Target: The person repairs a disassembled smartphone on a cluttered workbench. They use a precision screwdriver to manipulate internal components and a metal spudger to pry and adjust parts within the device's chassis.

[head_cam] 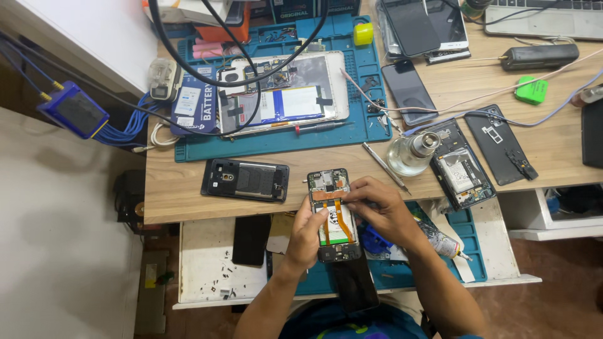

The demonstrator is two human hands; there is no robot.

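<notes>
Two hands work on an opened phone point(334, 213) held above the counter point(188, 182) edge: the left hand point(306, 235) closes its grip round the phone's side, while the right hand point(377, 206) pinches at the orange ribbon cables point(342, 221). Seating that cable seems the step; it calls for fine, light pressure.

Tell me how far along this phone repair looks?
Done: the opened black phone with orange ribbon cables has its back off, its insides showing. In hand: the left hand steadies it while the right hand presses near its top. Left: it is not yet closed; a black plastic back cover lies apart on the wooden desk.
</notes>
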